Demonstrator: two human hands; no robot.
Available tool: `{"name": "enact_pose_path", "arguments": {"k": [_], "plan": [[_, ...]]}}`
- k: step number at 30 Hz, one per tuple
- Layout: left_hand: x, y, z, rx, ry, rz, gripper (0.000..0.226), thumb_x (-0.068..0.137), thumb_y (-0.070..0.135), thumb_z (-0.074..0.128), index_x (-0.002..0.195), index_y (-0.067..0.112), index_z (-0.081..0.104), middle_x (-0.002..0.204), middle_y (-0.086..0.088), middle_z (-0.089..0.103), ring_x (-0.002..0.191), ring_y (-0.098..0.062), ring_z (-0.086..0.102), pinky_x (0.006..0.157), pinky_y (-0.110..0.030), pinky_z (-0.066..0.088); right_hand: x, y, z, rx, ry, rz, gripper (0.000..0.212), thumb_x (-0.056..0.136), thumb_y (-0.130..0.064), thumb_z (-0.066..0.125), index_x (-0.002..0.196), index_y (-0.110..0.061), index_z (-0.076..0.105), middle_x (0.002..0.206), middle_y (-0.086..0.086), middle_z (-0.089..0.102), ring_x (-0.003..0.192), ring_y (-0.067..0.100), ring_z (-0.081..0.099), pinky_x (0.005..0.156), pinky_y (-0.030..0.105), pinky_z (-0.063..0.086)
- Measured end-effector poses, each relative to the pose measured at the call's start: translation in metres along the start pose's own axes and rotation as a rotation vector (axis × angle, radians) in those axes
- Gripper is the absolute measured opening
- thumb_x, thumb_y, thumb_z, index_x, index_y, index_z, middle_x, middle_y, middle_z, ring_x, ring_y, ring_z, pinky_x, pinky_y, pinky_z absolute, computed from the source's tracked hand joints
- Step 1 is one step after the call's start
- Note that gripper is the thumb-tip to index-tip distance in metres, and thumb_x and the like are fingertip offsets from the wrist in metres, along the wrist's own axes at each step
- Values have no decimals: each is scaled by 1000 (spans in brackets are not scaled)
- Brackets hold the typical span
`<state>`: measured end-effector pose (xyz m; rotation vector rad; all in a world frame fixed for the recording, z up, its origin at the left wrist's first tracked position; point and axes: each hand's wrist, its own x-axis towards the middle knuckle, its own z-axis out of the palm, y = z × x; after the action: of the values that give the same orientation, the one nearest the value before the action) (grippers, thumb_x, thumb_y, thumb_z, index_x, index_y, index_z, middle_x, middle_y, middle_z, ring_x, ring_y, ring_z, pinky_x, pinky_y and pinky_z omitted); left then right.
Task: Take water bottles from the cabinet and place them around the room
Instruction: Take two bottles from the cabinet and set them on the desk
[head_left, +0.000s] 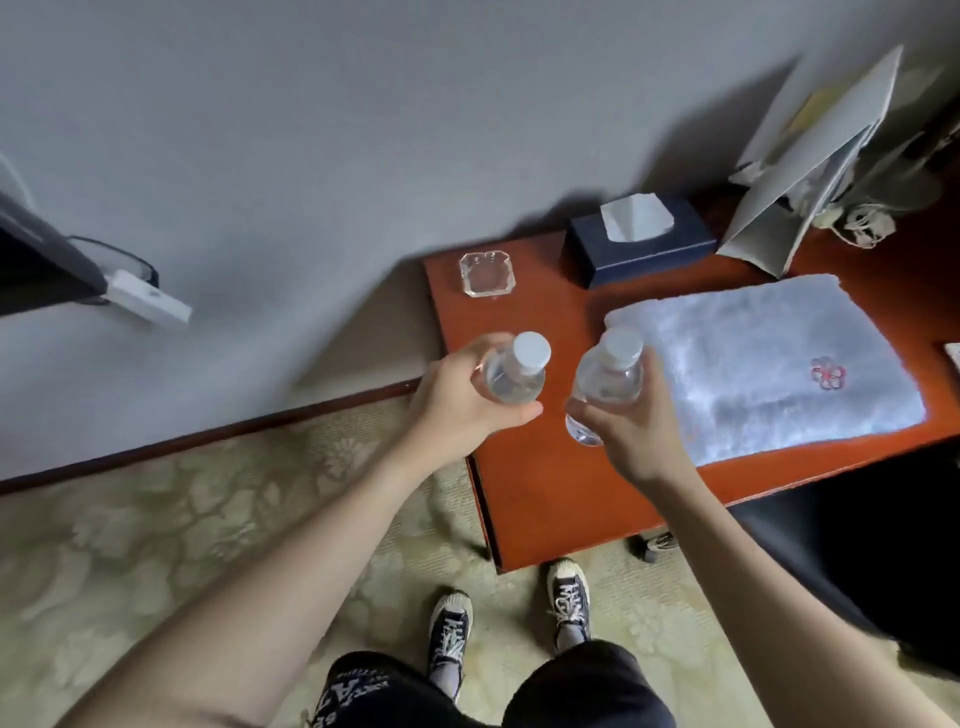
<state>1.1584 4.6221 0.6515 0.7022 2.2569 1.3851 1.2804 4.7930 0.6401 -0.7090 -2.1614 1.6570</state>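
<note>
Gripping one clear water bottle (511, 371) in the left hand (457, 397), fingers wrapping its body from the left, thumb underneath. Clutching a second water bottle (605, 382) in the right hand (631, 423), bottle sitting left of the palm. Both hovering over the red-brown table (545, 483), beside the folded white towel (763, 364). White caps pointing up and away toward the wall, long axes tilting steeply. Lower bodies partly hiding behind fingers; labels blurring, unreadable.

Two clear capped bottles — left bottle (511, 371), right bottle (605, 376) — held above table
</note>
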Motion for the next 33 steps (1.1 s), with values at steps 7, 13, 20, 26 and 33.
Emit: {"name": "enact_pose_path", "arguments": {"k": [7, 13, 20, 26, 33], "plan": [[30, -55, 55, 31, 64, -166, 57, 64, 30, 91, 115, 36, 65, 104, 17, 73, 96, 5, 67, 85, -16, 54, 61, 108, 1, -76, -134, 60, 62, 74, -11, 84, 122, -25, 46, 104, -14, 61, 91, -5, 60, 77, 10, 48], [55, -91, 86, 41, 85, -230, 61, 66, 30, 91, 120, 31, 64, 110, 14, 72, 103, 1, 66, 92, -20, 54, 90, 152, 3, -140, -205, 142, 67, 72, -22, 86, 125, -23, 45, 108, -9, 64, 97, 2, 62, 81, 11, 46], [60, -122, 103, 47, 86, -216, 61, 68, 24, 89, 123, 26, 62, 119, 19, 67, 109, 3, 63, 98, -24, 52, 91, 177, 10, -131, -204, 106, 65, 69, -18, 89, 120, -30, 51, 112, -23, 61, 105, 6, 63, 89, 24, 51], [64, -146, 107, 11, 97, -230, 66, 70, 18, 88, 126, 30, 54, 115, 14, 67, 108, -2, 63, 91, -23, 55, 94, 205, 6, -251, -293, 173, 69, 69, -20, 89, 126, -21, 51, 113, -10, 64, 105, 5, 63, 92, 22, 51], [59, -180, 135, 133, 243, -201, 56, 70, 26, 89, 120, 22, 62, 111, 12, 67, 103, -5, 62, 87, -16, 51, 98, 232, 15, -337, -245, 244, 55, 65, -28, 91, 114, -19, 66, 101, -17, 69, 97, 1, 65, 89, 30, 54]]}}
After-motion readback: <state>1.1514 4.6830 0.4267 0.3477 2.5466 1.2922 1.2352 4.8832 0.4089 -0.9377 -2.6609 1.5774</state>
